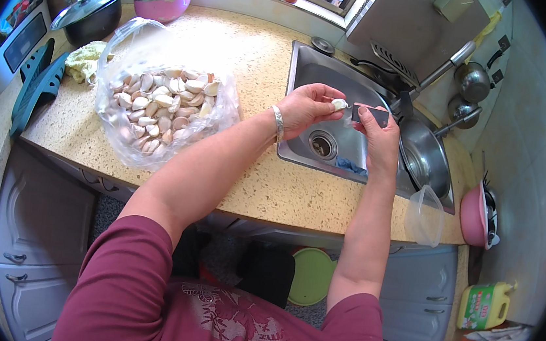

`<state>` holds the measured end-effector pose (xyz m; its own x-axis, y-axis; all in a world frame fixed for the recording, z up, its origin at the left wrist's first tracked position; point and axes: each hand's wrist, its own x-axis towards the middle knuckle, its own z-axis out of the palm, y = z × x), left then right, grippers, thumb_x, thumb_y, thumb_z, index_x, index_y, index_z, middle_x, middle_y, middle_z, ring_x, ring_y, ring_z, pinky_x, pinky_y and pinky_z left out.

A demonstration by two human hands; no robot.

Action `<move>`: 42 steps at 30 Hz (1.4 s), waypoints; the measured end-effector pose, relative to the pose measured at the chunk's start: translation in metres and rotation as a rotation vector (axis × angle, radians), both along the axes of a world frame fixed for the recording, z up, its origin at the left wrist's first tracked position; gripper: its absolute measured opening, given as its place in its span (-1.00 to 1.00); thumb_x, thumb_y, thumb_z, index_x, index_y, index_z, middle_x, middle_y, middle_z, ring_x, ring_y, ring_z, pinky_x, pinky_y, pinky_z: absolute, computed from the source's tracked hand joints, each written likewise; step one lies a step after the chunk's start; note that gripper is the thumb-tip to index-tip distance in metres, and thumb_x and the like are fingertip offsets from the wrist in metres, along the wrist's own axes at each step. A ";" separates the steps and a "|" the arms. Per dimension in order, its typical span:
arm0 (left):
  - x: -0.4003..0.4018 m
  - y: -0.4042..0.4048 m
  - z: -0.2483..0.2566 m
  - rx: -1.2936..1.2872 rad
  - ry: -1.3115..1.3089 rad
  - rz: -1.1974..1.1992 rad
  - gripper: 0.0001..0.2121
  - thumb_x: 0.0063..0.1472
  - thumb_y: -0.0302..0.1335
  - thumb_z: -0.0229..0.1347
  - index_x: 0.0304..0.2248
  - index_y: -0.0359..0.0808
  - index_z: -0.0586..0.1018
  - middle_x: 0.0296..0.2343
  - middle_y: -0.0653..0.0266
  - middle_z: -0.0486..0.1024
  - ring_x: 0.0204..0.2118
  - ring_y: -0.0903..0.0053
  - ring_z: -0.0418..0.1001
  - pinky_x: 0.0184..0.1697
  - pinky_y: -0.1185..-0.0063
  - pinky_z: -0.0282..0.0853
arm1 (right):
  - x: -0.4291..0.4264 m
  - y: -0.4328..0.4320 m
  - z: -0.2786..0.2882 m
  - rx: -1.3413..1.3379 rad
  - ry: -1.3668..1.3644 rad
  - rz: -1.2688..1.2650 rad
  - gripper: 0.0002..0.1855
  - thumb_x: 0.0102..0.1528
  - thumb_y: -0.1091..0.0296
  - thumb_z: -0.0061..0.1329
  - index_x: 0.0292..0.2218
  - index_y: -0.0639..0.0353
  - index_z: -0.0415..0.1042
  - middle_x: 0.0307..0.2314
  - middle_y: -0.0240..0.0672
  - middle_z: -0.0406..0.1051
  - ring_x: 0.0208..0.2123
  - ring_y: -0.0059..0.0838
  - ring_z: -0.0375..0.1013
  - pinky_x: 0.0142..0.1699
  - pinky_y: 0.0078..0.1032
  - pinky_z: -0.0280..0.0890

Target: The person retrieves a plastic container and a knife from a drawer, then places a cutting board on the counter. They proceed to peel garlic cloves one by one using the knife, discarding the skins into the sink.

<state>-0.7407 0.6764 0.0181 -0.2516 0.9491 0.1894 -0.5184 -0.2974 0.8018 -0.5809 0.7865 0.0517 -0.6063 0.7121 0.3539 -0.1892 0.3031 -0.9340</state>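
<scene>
A whitish garlic clove (339,104) is pinched between the thumb and fingers of my left hand (304,110), over the sink (311,75). Just to its right, my right hand (382,140) grips a dark, flat, rectangular tool (376,116), thumb on its face; I cannot tell exactly what it is. A small gap separates clove and tool. Left of my left forearm, a clear plastic bag (231,112) stands wide open on the speckled countertop (262,184), filled with many unpeeled-looking garlic cloves (164,101). Below my hands shows the sink's drain (323,145).
A metal pan (420,155) sits in the right-hand sink area. By the front edge stands a clear plastic container (425,217), with a pink basin (475,214) beyond. A black lidded pot (92,20), pink lunch box (162,4) and cloth (84,62) are back left.
</scene>
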 end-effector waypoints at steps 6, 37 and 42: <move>0.005 -0.002 0.000 -0.048 0.039 0.041 -0.72 0.25 -0.56 0.10 -0.07 -0.42 0.42 -0.18 0.21 0.48 -0.11 0.53 0.49 0.04 0.61 0.42 | -0.001 -0.009 0.005 -0.169 0.088 0.143 -0.88 0.10 0.40 0.12 -0.33 0.23 0.49 -0.42 -0.40 0.48 -0.40 -0.62 0.45 -0.31 -0.61 0.44; 0.007 -0.002 0.005 -0.100 0.210 0.083 -0.82 0.23 -0.55 0.13 -0.17 -0.40 0.54 -0.32 0.30 0.54 -0.31 0.63 0.48 -0.16 0.67 0.44 | -0.003 0.006 -0.010 0.451 -0.233 -0.255 -0.80 0.14 0.39 0.05 -0.47 0.30 0.38 -0.60 -0.42 0.44 -0.55 -0.65 0.39 -0.41 -0.62 0.29; 0.006 -0.004 0.005 -0.084 0.038 0.053 -0.75 0.25 -0.53 0.11 -0.10 -0.41 0.49 -0.23 0.28 0.49 -0.20 0.60 0.47 0.00 0.63 0.41 | 0.001 0.027 -0.019 0.070 0.001 -0.246 -0.80 0.12 0.35 0.10 -0.44 0.28 0.43 -0.56 -0.46 0.46 -0.53 -0.68 0.38 -0.39 -0.62 0.28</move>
